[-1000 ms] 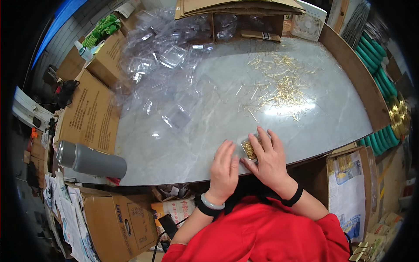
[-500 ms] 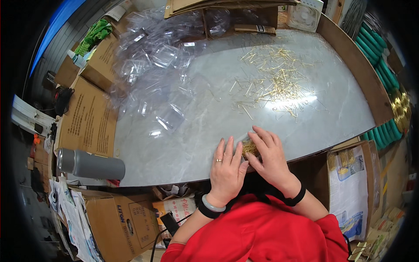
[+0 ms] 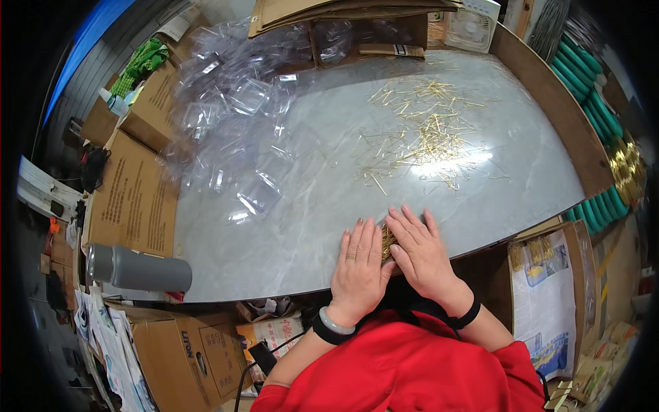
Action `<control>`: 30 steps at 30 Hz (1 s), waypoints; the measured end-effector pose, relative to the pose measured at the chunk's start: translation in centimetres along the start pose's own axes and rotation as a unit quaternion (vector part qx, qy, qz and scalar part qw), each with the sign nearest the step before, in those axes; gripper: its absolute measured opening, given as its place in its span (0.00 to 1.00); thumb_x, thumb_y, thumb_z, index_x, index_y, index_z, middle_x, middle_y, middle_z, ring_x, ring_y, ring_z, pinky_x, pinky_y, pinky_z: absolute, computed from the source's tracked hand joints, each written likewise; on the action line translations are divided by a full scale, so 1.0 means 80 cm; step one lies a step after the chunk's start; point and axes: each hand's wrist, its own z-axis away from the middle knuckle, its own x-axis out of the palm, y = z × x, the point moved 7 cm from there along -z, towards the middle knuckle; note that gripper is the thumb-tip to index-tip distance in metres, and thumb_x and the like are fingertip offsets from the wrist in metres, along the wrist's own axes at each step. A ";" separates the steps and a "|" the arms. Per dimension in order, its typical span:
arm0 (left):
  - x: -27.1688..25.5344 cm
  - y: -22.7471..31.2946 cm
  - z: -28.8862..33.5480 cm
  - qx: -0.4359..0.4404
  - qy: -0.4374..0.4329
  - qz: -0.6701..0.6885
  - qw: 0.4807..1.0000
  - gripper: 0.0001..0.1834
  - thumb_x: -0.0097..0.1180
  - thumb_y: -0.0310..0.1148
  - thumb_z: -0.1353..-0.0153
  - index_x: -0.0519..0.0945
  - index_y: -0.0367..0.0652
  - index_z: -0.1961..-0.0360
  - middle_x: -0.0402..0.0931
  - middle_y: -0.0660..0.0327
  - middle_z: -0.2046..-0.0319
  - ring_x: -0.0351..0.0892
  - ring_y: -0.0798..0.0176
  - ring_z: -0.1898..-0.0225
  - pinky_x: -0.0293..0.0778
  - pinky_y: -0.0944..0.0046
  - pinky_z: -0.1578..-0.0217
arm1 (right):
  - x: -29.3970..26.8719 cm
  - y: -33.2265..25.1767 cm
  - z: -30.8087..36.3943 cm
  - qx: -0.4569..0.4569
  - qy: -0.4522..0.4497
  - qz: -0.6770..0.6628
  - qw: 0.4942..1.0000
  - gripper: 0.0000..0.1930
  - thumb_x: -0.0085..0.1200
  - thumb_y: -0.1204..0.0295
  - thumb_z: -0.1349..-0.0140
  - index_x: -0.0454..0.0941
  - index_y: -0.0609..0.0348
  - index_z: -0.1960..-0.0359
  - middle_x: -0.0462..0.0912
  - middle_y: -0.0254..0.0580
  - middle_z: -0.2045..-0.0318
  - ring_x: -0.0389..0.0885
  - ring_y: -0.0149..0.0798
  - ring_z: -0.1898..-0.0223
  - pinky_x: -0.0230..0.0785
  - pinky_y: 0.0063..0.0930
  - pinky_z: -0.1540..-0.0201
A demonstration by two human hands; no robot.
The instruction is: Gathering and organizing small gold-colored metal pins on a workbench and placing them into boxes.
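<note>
Both hands lay flat at the near edge of the grey marble table, palms down, side by side. Left hand had fingers stretched out and close together, ring on one finger, pale bangle and a dark band at the wrist. Right hand lay just beside it, fingers extended and slightly fanned, dark band at the wrist. Between and under the two hands sat a small bundle of gold pins, only a sliver of it showing in the gap; both hands pressed on it, touching it from either side. Could not tell whether any finger curled around the bundle, neither hand looked clenched.

Further out on the table from the hands, a loose scatter of gold pins spread across the far-right part of the top, well apart from the bundle. On the far-left part of the table lay a heap of clear plastic blister shells, one shell lying nearer the hands than the rest. Off the table's left edge stood brown cardboard boxes, with a grey cylinder lying on its side just below them. Off the table's right edge ran a wooden board, green rolls beyond it. Person wore a red top.
</note>
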 end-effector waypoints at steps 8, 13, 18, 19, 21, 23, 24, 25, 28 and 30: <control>-0.008 0.000 0.000 -0.005 0.010 0.053 0.999 0.35 0.54 0.43 0.29 0.64 0.32 0.29 0.61 0.42 0.29 0.59 0.38 0.27 0.54 0.38 0.28 | -0.003 0.020 -0.004 0.030 0.032 -0.163 0.986 0.20 0.54 0.78 0.32 0.75 0.59 0.38 0.75 0.51 0.37 0.69 0.57 0.32 0.58 0.52 0.28; -0.006 -0.001 0.005 0.000 0.024 0.035 0.999 0.43 0.61 0.46 0.34 0.59 0.33 0.26 0.60 0.42 0.28 0.58 0.38 0.26 0.55 0.38 0.28 | -0.013 -0.009 -0.002 -0.051 0.042 -0.060 0.996 0.24 0.57 0.66 0.32 0.73 0.60 0.36 0.70 0.51 0.33 0.64 0.59 0.29 0.52 0.55 0.26; 0.000 0.003 0.000 -0.008 -0.028 0.043 0.999 0.61 0.72 0.47 0.48 0.48 0.30 0.24 0.53 0.42 0.25 0.54 0.37 0.25 0.53 0.39 0.27 | 0.007 -0.007 0.012 -0.075 -0.056 0.146 0.985 0.34 0.53 0.48 0.33 0.72 0.58 0.33 0.64 0.50 0.27 0.55 0.56 0.23 0.39 0.65 0.24; -0.004 0.002 0.004 -0.021 -0.045 0.044 0.998 0.63 0.72 0.47 0.50 0.45 0.29 0.24 0.50 0.43 0.24 0.52 0.37 0.24 0.52 0.39 0.26 | 0.013 -0.011 0.012 -0.073 -0.058 0.158 0.983 0.35 0.52 0.46 0.33 0.71 0.58 0.32 0.62 0.49 0.26 0.53 0.55 0.22 0.36 0.66 0.23; -0.005 0.000 0.005 -0.027 -0.047 0.056 0.997 0.67 0.76 0.45 0.54 0.44 0.29 0.23 0.50 0.40 0.24 0.51 0.36 0.24 0.50 0.39 0.26 | 0.018 -0.014 0.013 -0.076 -0.035 0.175 0.981 0.36 0.51 0.44 0.34 0.72 0.59 0.33 0.59 0.48 0.24 0.48 0.54 0.21 0.32 0.69 0.24; -0.006 -0.001 0.004 -0.036 -0.056 0.068 0.995 0.67 0.77 0.45 0.54 0.44 0.29 0.23 0.50 0.39 0.25 0.51 0.35 0.24 0.50 0.38 0.26 | 0.018 -0.012 0.015 -0.070 -0.021 0.223 0.972 0.38 0.52 0.41 0.36 0.73 0.58 0.33 0.55 0.45 0.22 0.44 0.55 0.20 0.25 0.71 0.23; -0.010 -0.002 0.005 -0.033 -0.040 0.078 0.996 0.67 0.77 0.45 0.54 0.44 0.28 0.24 0.50 0.39 0.25 0.51 0.34 0.24 0.50 0.38 0.26 | 0.013 -0.012 0.015 -0.061 -0.006 0.246 0.967 0.38 0.52 0.42 0.36 0.73 0.59 0.33 0.54 0.45 0.22 0.44 0.56 0.20 0.24 0.71 0.23; -0.013 -0.003 0.007 -0.031 -0.028 0.086 0.995 0.67 0.77 0.45 0.54 0.44 0.28 0.24 0.51 0.39 0.25 0.51 0.34 0.24 0.50 0.37 0.26 | 0.005 -0.011 0.016 -0.050 0.011 0.265 0.963 0.38 0.51 0.42 0.35 0.73 0.60 0.34 0.54 0.45 0.22 0.43 0.56 0.20 0.23 0.71 0.24; -0.013 0.000 0.009 -0.006 -0.001 0.075 0.997 0.67 0.77 0.43 0.53 0.44 0.30 0.23 0.53 0.39 0.26 0.52 0.32 0.25 0.51 0.40 0.27 | -0.021 0.025 0.028 0.043 0.047 0.298 0.952 0.36 0.51 0.45 0.33 0.72 0.61 0.34 0.53 0.46 0.22 0.42 0.57 0.20 0.23 0.71 0.24; -0.013 0.003 0.005 -0.006 -0.009 0.062 0.998 0.65 0.77 0.43 0.52 0.45 0.30 0.23 0.54 0.37 0.26 0.52 0.31 0.26 0.52 0.42 0.27 | -0.039 0.044 0.038 0.091 0.056 0.289 0.952 0.36 0.51 0.45 0.32 0.71 0.62 0.33 0.53 0.47 0.22 0.42 0.59 0.20 0.25 0.72 0.24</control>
